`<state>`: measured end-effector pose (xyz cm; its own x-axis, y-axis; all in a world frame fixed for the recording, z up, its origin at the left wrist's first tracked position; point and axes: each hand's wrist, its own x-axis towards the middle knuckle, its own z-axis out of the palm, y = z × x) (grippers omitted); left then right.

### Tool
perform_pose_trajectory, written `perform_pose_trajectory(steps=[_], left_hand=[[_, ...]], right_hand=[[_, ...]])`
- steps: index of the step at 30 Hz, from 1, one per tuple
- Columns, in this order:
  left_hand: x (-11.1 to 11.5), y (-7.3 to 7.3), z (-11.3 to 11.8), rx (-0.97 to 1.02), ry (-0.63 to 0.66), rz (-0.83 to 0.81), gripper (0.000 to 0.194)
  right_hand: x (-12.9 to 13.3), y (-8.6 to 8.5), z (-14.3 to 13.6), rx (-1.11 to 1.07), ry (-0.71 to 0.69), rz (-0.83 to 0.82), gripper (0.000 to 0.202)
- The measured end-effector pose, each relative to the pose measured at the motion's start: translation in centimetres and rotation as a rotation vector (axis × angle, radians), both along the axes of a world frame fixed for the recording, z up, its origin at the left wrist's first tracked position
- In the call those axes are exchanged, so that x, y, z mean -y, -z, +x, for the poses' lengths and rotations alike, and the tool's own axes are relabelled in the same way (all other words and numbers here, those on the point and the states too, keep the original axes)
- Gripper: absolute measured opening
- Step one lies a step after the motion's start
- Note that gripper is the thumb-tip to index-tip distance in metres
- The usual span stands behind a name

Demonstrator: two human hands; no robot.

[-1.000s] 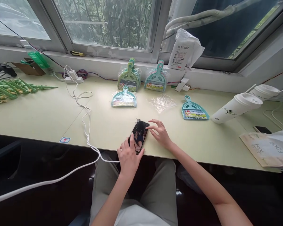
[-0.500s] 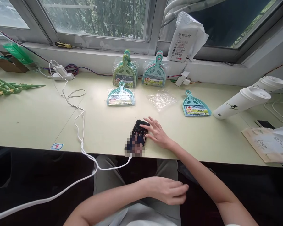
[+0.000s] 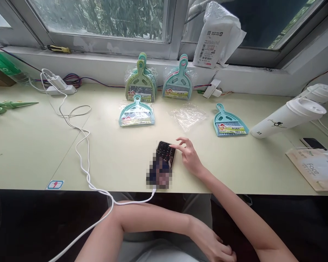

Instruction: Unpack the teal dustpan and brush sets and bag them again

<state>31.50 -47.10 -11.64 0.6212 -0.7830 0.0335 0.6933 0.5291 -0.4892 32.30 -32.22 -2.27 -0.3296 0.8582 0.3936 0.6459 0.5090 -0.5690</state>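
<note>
A smartphone (image 3: pixel 168 154) lies flat near the table's front edge, its screen lit and partly pixelated, with a white charging cable (image 3: pixel 133 202) plugged into its lower end. My right hand (image 3: pixel 190 156) is at the phone's upper right, index finger extended onto the screen and the other fingers loosely bent. It holds nothing. Below the table edge, my left hand (image 3: pixel 214 243) hangs over my lap near my right forearm. Its fingers are curled in, and I see nothing in them.
Behind the phone are a crumpled clear plastic wrapper (image 3: pixel 188 115), a bagged dustpan set (image 3: pixel 137 113) and an unwrapped dustpan with brush (image 3: pixel 229 123). More bagged sets (image 3: pixel 177 78) lean on the wall. White cups (image 3: pixel 288 118), a tissue pack (image 3: pixel 313 169) and a power strip (image 3: pixel 61 90) flank them.
My left hand has moved down and to the right. My right hand has shifted slightly right, its index finger still at the screen, where rows of icons now show. The view has turned slightly.
</note>
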Motion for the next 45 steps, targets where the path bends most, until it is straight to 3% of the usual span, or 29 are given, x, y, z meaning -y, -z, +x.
perform_pose_trajectory(steps=[2,4,5,6,8,9,11,13,16,19,22,24,29,34,37,40,43,45], left_hand=[[0.4,-0.2,-1.0,-0.064,-0.056,-0.145,0.039],[0.8,-1.3,-3.0,-0.231,-0.006,-0.486,0.036],[0.8,-2.3,-4.4,-0.340,0.070,-0.713,0.037],[0.7,-3.4,-5.9,-0.462,0.099,-1.057,0.037],[0.0,-6.0,-9.3,-0.669,0.389,-1.648,0.034],[-0.5,-7.4,-11.0,-0.682,0.515,-1.880,0.029],[-1.6,-9.9,-14.5,-0.482,0.645,-2.255,0.019],[-2.9,-12.0,-17.6,0.010,0.699,-2.532,0.028],[-4.3,-13.5,-21.0,0.721,0.617,-2.600,0.032],[-4.9,-13.2,-22.3,1.006,0.421,-2.654,0.051],[-4.8,-11.8,-21.3,0.995,0.266,-2.742,0.091],[-4.5,-10.9,-20.0,0.915,0.179,-2.758,0.103],[-4.6,-10.0,-17.9,0.950,0.077,-2.680,0.083],[-6.6,-10.0,-21.3,1.116,0.103,-2.664,0.077],[-8.3,-10.2,-24.3,1.216,-0.010,-2.587,0.075],[-9.7,-10.5,-26.6,1.345,-0.138,-2.447,0.072],[-11.3,-11.1,-26.8,1.374,-0.166,-2.272,0.068],[-12.9,-11.7,-25.3,1.293,-0.078,-2.258,0.062]], right_hand=[[0.0,0.0,0.0,0.043,0.002,-0.007,0.073],[0.0,0.0,0.0,0.085,0.009,-0.012,0.075],[0.0,-0.1,0.0,0.103,0.013,-0.011,0.076],[0.0,-0.1,-0.1,0.119,0.017,-0.008,0.077],[0.0,-0.1,-0.2,0.158,0.019,0.007,0.077],[0.0,-0.1,-0.3,0.182,0.017,0.018,0.077],[-0.1,-0.1,-0.5,0.229,0.004,0.041,0.078],[-0.2,-0.1,-0.8,0.256,-0.014,0.057,0.077],[-0.3,-0.1,-1.1,0.250,-0.008,0.066,0.078],[-0.4,-0.1,-1.1,0.183,0.064,0.076,0.081],[-0.6,0.0,-0.9,0.096,0.110,0.078,0.082],[-0.8,0.1,-0.8,0.049,0.122,0.079,0.083],[-1.2,0.5,-0.7,-0.023,0.179,0.114,0.079],[-2.6,0.6,0.4,-0.021,0.400,0.198,0.067],[-4.9,0.4,2.1,0.098,0.508,0.285,0.066],[-7.2,0.5,4.0,0.238,0.467,0.303,0.058],[-8.3,0.8,5.1,0.261,0.467,0.262,0.035],[-8.1,0.9,5.3,0.232,0.477,0.270,0.024]])
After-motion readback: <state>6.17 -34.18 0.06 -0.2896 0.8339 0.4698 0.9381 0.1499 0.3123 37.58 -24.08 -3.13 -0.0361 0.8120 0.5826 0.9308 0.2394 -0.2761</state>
